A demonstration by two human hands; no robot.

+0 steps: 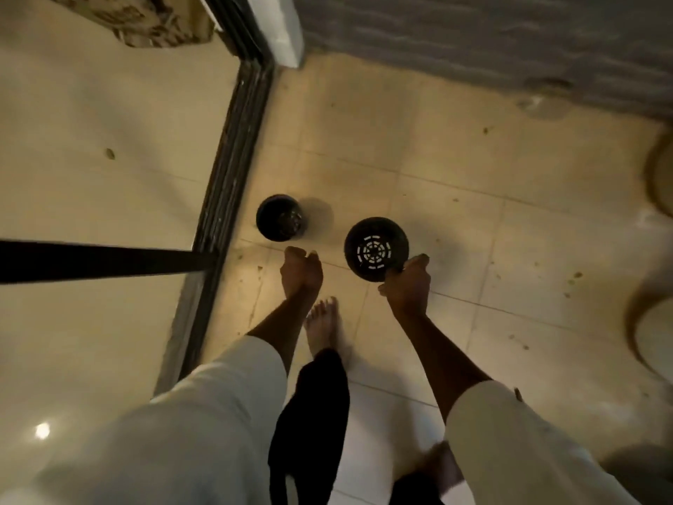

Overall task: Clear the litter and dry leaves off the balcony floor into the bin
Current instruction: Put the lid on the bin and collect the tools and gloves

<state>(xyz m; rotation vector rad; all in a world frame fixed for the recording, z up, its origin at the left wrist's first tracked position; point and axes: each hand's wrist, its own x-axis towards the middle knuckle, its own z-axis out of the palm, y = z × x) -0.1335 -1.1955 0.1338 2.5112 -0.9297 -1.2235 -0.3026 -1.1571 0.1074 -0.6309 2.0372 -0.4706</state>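
Pot point(375, 248), light rigid plastic, gripped at rim by right hand point(407, 286) above floor point(455, 169); second pot point(279, 217) on floor, best taken by rim; left hand point(301, 270) loosely curled, empty.

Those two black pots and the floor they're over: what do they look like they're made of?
Pot in the right hand, the held pot: probably thin moulded plastic, matt black, judging by the neat slotted drain holes in its base. Pot on the floor: looks the same, slightly glossier. Floor: glazed-looking cream tiles with visible grout lines, speckled with debris.
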